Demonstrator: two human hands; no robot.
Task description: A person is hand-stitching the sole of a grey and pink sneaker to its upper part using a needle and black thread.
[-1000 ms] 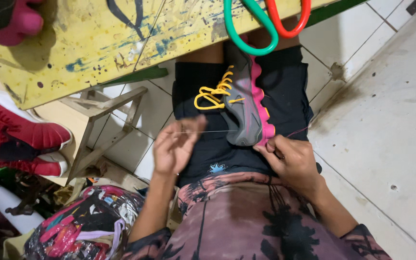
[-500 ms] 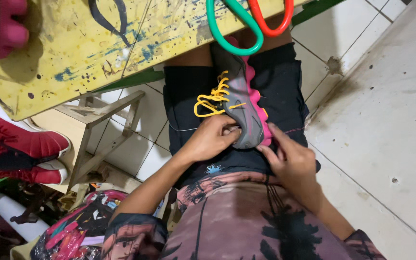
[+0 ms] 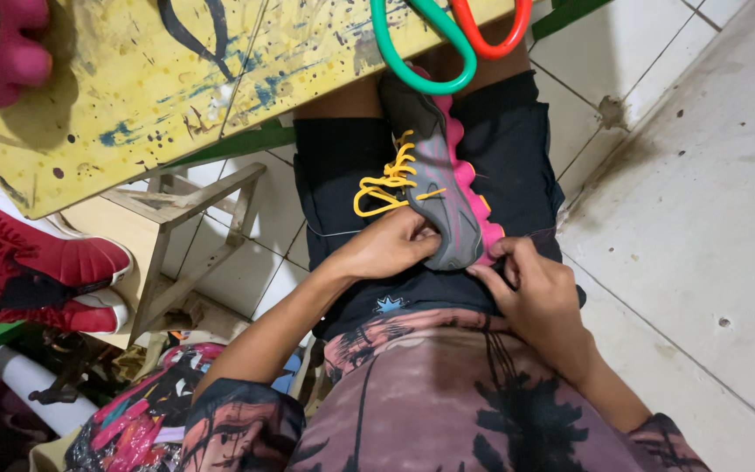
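A grey sneaker (image 3: 437, 179) with yellow laces and a pink sole lies on my lap, heel toward me, toe under the table edge. My left hand (image 3: 388, 247) grips the sneaker at its heel and collar, fingers curled around the edge. My right hand (image 3: 536, 293) sits just right of the heel, fingertips pinched together at the pink sole; what they pinch is too small to tell. I wear black shorts (image 3: 509, 166) and a patterned shirt.
A paint-spattered yellow table (image 3: 176, 79) spans the top, with green and red scissor handles (image 3: 447, 35) hanging over its edge. Red sneakers (image 3: 41, 262) lie at the left by a wooden stool frame (image 3: 190, 232). A colourful bag (image 3: 146, 411) sits bottom left. White tiled floor extends right.
My left hand was open above my lap and has moved onto the sneaker's heel, closing on it. My right hand has stayed by the heel.
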